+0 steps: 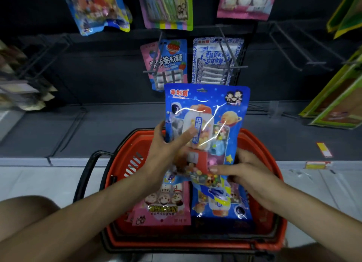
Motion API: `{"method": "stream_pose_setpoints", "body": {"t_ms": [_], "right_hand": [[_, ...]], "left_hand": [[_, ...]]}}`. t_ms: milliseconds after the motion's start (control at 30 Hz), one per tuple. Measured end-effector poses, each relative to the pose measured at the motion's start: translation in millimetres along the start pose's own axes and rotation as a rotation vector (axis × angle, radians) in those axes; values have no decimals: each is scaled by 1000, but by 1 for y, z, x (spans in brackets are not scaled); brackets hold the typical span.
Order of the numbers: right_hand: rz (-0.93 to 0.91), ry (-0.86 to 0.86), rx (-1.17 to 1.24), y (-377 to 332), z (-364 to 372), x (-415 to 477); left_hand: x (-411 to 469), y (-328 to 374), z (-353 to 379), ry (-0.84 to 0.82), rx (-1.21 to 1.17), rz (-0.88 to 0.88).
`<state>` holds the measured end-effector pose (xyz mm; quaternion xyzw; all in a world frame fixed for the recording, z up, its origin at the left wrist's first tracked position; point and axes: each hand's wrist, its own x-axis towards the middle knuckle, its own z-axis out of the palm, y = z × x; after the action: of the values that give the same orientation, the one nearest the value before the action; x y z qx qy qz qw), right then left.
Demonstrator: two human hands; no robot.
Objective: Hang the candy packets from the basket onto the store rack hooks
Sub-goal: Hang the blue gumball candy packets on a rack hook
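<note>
Forearms: both of yours come in bare from the bottom edge, with a knee point(25, 209) poking in at lower left.
Left hand point(166, 150): you've got it wrapped round the left edge of the blue candy packet point(207, 105), thumb laid across the glossy front, fingers tucked behind.
Right hand point(241, 169): pinching the same packet low on its right side, thumb flat on the front, fingers behind.
Blue candy packet: held roughly upright over the basket, in front of the rack. It's a flat, shiny plastic pouch with a space cartoon print, a clear window showing coloured sweets and a hang hole at top centre.
Basket point(125, 160): red plastic with slotted walls and a black handle point(86, 173) swung out to the left. It sits on the floor right by the rack base.
Inside the basket: a pink packet point(164, 207) with little round faces lies flat on the left, touching a second blue packet point(219, 203) on the right.
Rack: a dark back panel with thin wire hooks point(290, 52). A strawberry-print packet point(166, 62) and a blue-and-white patterned packet point(213, 60) hang side by side.
Floor point(39, 183): pale tile, with a grey ledge carrying price tags point(324, 149) at the right.
</note>
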<state>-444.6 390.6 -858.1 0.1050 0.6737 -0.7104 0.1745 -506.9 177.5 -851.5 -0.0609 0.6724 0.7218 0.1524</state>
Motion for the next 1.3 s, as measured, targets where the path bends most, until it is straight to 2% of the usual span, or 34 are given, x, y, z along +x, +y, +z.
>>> {"method": "stream_pose_setpoints", "body": {"t_ms": [200,333,400,533,933,1033,1133,1300], "right_hand": [[-80,1,51,-21,1,9],[-130,-6,-53,-30,16,11],[-198,-1,-130,-39,27,12],[-267,27,-123,-55,48,21],[-398,38,-107,-124,87,44],[-429,58,-131,-143,96,50],[-450,60,-102,-160,106,57],[-481,59,-47,-182,126,67]], "left_hand": [[2,20,-29,-67,-30,-120],[-6,23,-38,-113,-61,-72],[-12,28,-41,-83,-69,-48],[-19,44,-51,-12,-97,12],[-25,101,-97,175,93,507],[-21,119,-121,290,146,611],[-16,137,-141,423,308,734],[-3,178,-160,549,614,908]]}}
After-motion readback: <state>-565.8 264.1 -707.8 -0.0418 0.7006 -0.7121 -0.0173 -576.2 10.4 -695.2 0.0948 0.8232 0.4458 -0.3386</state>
